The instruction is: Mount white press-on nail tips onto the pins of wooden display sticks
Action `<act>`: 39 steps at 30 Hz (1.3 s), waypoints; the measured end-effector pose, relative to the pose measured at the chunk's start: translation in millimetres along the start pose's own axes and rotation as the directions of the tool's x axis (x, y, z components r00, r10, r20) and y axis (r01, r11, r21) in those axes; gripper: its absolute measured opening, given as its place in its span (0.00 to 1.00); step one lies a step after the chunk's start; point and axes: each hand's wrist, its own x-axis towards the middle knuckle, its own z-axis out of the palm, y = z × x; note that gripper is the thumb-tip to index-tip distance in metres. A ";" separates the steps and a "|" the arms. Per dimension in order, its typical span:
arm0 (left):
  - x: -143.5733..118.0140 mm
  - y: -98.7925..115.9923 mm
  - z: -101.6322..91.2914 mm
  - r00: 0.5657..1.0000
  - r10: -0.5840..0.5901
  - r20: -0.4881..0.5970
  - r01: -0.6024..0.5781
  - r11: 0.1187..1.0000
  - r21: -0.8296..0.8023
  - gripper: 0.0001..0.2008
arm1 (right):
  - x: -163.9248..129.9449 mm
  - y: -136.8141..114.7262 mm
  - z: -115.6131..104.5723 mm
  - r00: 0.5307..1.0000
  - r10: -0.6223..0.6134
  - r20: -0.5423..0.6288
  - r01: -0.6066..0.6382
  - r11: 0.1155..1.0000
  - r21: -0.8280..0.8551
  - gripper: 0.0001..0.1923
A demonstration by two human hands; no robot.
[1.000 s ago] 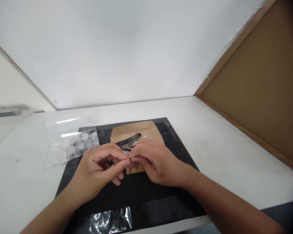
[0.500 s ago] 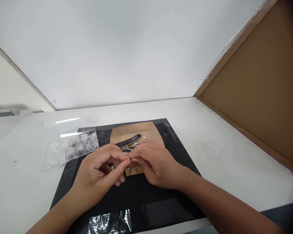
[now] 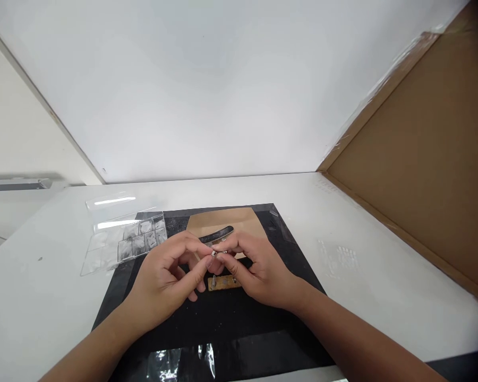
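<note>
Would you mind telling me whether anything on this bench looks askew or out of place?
The clear plastic compartment box lies askew, half on the black mat and half on the white table. Otherwise nothing stands out: left hand and right hand pinch a tiny metal part above a small brown board.

On the one black mat (image 3: pixel 258 318): one tan paper sheet (image 3: pixel 239 218), one dark curved tool (image 3: pixel 217 234), one small wooden strip (image 3: pixel 224 283). At the mat's left edge, one clear compartment box (image 3: pixel 123 241); at its near edge, one crumpled clear wrapper (image 3: pixel 183 366). Above the mat, two hands, left hand (image 3: pixel 165 278) and right hand (image 3: pixel 258 265), sharing one tiny metal piece (image 3: pixel 214 253).
</note>
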 end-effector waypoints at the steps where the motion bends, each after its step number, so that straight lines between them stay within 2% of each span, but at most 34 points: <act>1: 0.2 -0.8 -0.6 1.000 0.007 0.001 -0.007 1.000 0.015 0.05 | -0.2 0.0 0.7 1.000 0.029 0.008 -0.030 0.999 0.046 0.06; 4: 1.4 -4.3 -2.2 0.996 0.088 -0.021 -0.085 0.988 0.130 0.04 | 0.4 -1.4 2.3 0.992 0.120 0.040 -0.124 0.981 0.149 0.08; 7: 2.8 -7.8 -3.0 0.968 0.248 -0.050 -0.228 0.940 0.254 0.05 | 1.8 -3.6 3.6 0.981 0.179 0.073 -0.191 0.960 0.205 0.11; 11: 3.9 -8.0 -3.0 0.917 0.396 -0.046 -0.366 0.883 0.295 0.08 | 2.5 -5.7 5.3 0.968 0.220 0.124 -0.247 0.928 0.280 0.14; 16: 3.6 -4.8 -3.6 0.868 0.496 -0.016 -0.460 0.816 0.349 0.08 | 2.9 -7.6 4.5 0.967 0.220 0.130 -0.248 0.932 0.266 0.16; 18: 3.0 -4.5 -3.6 0.875 0.484 0.000 -0.453 0.819 0.353 0.07 | 3.5 -7.6 3.3 0.972 0.204 0.119 -0.226 0.948 0.223 0.16; 23: 1.5 -6.1 -3.3 0.936 0.351 0.002 -0.332 0.885 0.327 0.07 | 3.4 -8.0 2.0 0.982 0.172 0.081 -0.178 0.982 0.067 0.15; 28: 1.5 -9.2 -3.2 0.981 0.194 -0.018 -0.185 0.954 0.235 0.05 | -0.1 -11.2 4.0 0.984 0.157 0.087 -0.162 0.985 0.057 0.11; 34: -0.7 -11.1 -1.2 0.994 0.110 -0.025 -0.104 0.977 0.184 0.05 | -1.4 -10.0 6.3 0.988 0.144 0.050 -0.145 0.989 0.008 0.07; 39: -0.4 -7.1 0.4 0.998 0.051 -0.034 -0.046 0.989 0.142 0.05 | -1.9 -7.9 8.8 0.978 0.203 0.041 -0.206 0.974 0.095 0.09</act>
